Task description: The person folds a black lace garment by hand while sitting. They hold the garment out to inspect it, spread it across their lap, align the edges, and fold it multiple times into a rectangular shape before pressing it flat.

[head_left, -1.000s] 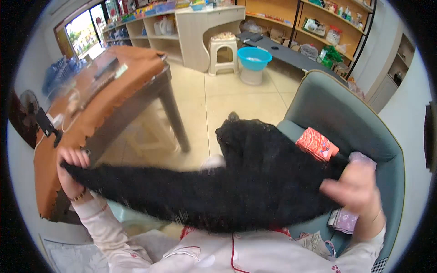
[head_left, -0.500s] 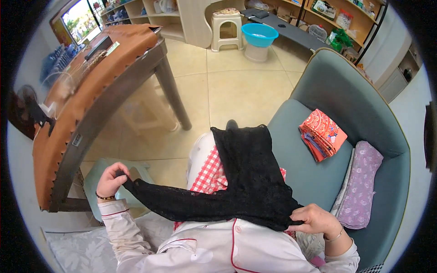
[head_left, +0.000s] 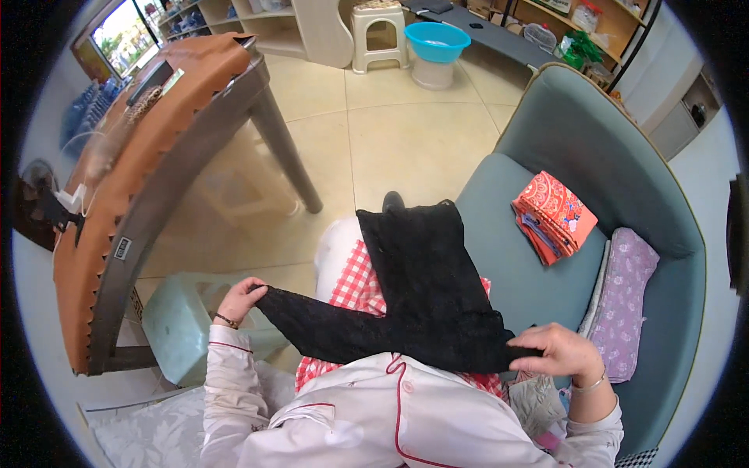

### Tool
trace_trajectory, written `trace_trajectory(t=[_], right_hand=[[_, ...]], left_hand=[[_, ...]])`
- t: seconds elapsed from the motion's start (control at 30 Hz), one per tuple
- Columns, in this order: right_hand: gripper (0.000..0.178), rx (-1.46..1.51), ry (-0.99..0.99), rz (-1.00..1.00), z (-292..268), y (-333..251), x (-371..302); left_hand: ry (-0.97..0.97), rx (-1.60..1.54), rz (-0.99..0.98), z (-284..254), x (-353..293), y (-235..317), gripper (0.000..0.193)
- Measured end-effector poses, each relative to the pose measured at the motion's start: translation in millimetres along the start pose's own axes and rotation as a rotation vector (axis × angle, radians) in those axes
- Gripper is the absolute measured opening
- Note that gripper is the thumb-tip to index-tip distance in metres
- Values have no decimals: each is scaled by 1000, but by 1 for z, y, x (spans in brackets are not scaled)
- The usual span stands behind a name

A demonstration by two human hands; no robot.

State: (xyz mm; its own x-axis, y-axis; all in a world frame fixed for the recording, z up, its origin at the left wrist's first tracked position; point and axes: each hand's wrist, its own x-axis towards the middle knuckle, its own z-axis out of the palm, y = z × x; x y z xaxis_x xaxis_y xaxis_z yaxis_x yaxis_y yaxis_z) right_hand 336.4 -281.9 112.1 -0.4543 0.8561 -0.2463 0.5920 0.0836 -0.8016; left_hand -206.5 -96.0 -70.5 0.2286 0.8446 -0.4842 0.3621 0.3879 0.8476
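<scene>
A black lace top [head_left: 417, 265] lies spread over my lap, its body reaching toward my knees. One long sleeve stretches out to the left, and my left hand [head_left: 240, 301] pinches the end of it, lifted off my lap. On the other side, my right hand [head_left: 563, 351] rests at the garment's right edge. Its thumb and fingers are stretched apart, with black cloth showing in the gap between them. Beneath the top, a red-and-white checked cloth [head_left: 355, 277] covers part of my lap.
To the right, a blue-grey sofa seat [head_left: 488, 210] holds a folded orange patterned cloth [head_left: 552, 214] and a folded purple floral cloth [head_left: 624, 304]. A table with a brown cover [head_left: 187, 78] stands at left, a pale green stool [head_left: 175, 327] below it. Ahead are a blue basin [head_left: 437, 40] and a beige stool [head_left: 380, 39].
My left hand has moved right and slightly up with the sleeve end, so the sleeve spans less. My right hand's fingers have spread from their pinch, and it has shifted slightly right and up.
</scene>
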Motion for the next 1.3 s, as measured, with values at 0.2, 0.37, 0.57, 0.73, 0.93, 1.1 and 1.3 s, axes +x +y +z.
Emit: trace_trajectory(t=[0.2,0.37,0.57,0.73,0.93,1.1,1.3], right_hand=[[29,53,4,20,-10,13,27],[27,94,-134,-85,-3,3,23],[26,16,-114,-298,11,-33,10],[29,-130,-62,-379,25,-43,9],[27,-190,-75,-364,26,-60,-1],[25,-243,-24,-392,35,-69,-3],[34,-222,-2,-326,39,-64,-12]], left_hand=[[90,-584,129,-15,-8,-26,15],[93,-586,182,-29,-12,-27,14],[535,162,548,-42,12,27,15],[563,-170,761,2,57,162,16],[54,-83,980,152,105,282,15],[-5,368,854,242,190,244,20],[151,570,727,292,218,196,23]])
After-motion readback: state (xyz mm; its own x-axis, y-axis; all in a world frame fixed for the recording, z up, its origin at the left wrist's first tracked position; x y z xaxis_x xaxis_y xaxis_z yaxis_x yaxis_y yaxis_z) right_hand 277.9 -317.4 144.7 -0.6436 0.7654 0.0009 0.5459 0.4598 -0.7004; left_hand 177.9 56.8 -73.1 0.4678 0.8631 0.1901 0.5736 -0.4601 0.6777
